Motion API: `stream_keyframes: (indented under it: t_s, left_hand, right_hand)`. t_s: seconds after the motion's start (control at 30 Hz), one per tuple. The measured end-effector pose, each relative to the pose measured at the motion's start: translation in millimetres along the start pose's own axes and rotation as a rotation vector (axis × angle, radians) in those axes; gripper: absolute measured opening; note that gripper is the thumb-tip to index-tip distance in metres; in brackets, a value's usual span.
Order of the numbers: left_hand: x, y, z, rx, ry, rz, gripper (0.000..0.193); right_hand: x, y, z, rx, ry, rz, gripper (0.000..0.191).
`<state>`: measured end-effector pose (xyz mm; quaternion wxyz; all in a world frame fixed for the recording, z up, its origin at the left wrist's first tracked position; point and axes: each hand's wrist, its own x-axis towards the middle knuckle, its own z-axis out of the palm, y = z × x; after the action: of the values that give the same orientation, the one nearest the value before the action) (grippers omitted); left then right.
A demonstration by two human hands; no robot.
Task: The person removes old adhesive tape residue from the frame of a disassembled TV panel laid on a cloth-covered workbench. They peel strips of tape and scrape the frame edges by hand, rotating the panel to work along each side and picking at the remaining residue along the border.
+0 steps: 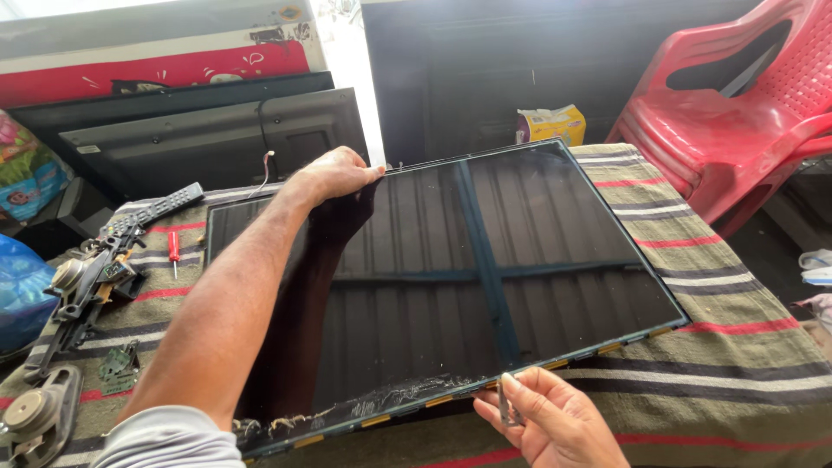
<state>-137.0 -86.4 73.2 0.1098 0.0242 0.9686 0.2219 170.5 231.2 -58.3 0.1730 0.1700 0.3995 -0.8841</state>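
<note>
The dark screen panel point(468, 269) is lying flat on the striped blanket point(737, 347), long axis running left to right — left hand point(334, 173) gripping its far edge, right hand point(546, 420) pinching a small tool point(507, 400) against the near edge, nearer the cracked corner.

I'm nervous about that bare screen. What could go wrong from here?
The screen panel is already crumbled along its near edge, so prying there could spread the damage or cut the right hand. The left hand grips only the far edge, so the thin panel might flex and crack.
</note>
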Motion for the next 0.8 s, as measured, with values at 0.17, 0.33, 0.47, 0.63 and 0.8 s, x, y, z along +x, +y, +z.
stream_keyframes:
  t_s: [0.17,0.33,0.47,0.63,0.8]
  left_hand:
    - [-17,4,-1,0.0,0.077,0.004,0.054]
    - [-48,5,-9,-0.052,0.182,-0.077,0.05]
    - [-84,-14,-4,-0.222,0.199,-0.114,0.056]
    - [-123,-37,13,-0.571,0.254,-0.125,0.056]
    - [-162,-52,25,-0.756,0.265,-0.171,0.057]
  right_hand:
    - [-11,-25,0,-0.077,-0.043,0.002,0.012]
    - [-26,-55,-5,-0.218,-0.06,-0.07,0.015]
    - [-35,-76,-6,-0.318,-0.073,-0.065,0.015]
    - [-48,-105,2,-0.463,0.017,-0.138,0.016]
    - [-41,-159,13,-0.642,-0.033,-0.161,0.018]
